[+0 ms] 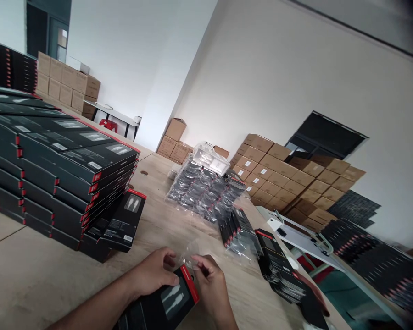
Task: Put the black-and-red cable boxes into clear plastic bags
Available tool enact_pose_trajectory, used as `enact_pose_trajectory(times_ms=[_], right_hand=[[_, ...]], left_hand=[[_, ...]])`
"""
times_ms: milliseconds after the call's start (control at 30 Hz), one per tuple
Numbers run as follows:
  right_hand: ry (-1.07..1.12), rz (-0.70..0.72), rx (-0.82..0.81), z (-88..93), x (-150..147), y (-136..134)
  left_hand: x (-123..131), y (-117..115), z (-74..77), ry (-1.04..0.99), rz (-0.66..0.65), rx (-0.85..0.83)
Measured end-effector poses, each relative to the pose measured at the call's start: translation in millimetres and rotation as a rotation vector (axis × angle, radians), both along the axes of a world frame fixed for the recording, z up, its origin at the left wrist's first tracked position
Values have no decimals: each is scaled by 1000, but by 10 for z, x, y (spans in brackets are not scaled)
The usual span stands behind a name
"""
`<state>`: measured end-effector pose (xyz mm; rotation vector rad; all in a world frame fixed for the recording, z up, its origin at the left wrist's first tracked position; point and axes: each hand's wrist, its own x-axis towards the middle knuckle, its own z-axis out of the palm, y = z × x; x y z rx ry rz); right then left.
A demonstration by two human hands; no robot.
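My left hand (pixel 154 273) is closed on a black and red cable box (pixel 174 298), its thumb lying on the box's front near the upper edge. White cable connectors are pictured on that front. The box is tilted, and its lower part runs out of view. At its red end, my right hand (pixel 211 284) pinches a piece of clear plastic film (pixel 192 250) between thumb and forefinger. How far the film reaches around the box I cannot tell. Just beyond my left hand, a loose cable box (pixel 122 220) leans by a big stack of matching boxes (pixel 65 160).
Plastic-wrapped boxes (pixel 206 192) stand in rows farther back on the wooden table (pixel 154 183), with a white tray (pixel 209 158) on top. To the right are a film-covered bundle (pixel 239 233) and a pile of black sleeves (pixel 278 266). Brown cartons (pixel 278 169) line the wall.
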<state>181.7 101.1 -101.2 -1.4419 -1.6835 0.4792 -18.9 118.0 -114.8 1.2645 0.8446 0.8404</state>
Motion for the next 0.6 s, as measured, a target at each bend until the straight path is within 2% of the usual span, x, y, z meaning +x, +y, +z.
enact_pose_trajectory(times_ms=[133, 300, 433, 500, 600], right_hand=[[-63, 15, 5, 17, -57, -18], [-245, 62, 69, 49, -93, -45], [-345, 111, 76, 99, -98, -72], [-320, 69, 99, 108, -96, -74], [-200, -134, 79, 78, -70, -51]], left_hand=[[51, -9, -67, 20, 35, 24], [26, -22, 8, 67, 103, 117], [-1, -25, 68, 88, 96, 195], [-8, -27, 90, 83, 68, 225], [-13, -25, 110, 79, 47, 254]])
